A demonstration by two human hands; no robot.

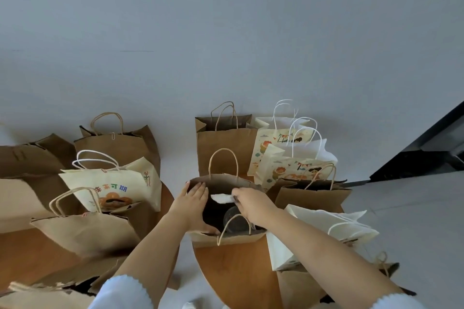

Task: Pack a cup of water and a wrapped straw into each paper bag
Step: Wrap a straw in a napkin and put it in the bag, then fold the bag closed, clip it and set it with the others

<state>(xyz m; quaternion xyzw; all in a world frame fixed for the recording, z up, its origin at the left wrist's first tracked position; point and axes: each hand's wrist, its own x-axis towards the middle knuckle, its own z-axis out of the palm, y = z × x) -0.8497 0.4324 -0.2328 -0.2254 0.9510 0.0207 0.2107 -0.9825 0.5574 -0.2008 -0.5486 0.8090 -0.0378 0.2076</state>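
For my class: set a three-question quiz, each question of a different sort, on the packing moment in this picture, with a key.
1. True or false: the left hand holds open the brown bag.
2. The right hand pinches: A) a handle B) the white wrapped straw C) a lid.
3. Fill in: inside the bag stands a clear ____.

Key: 1 true; 2 B; 3 cup.

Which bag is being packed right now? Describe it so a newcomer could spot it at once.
On the round wooden table on the right, look at its near middle: a brown paper bag with twisted handles. It alone is held open by the left hand, while the right hand lowers a wrapped straw over a cup inside.
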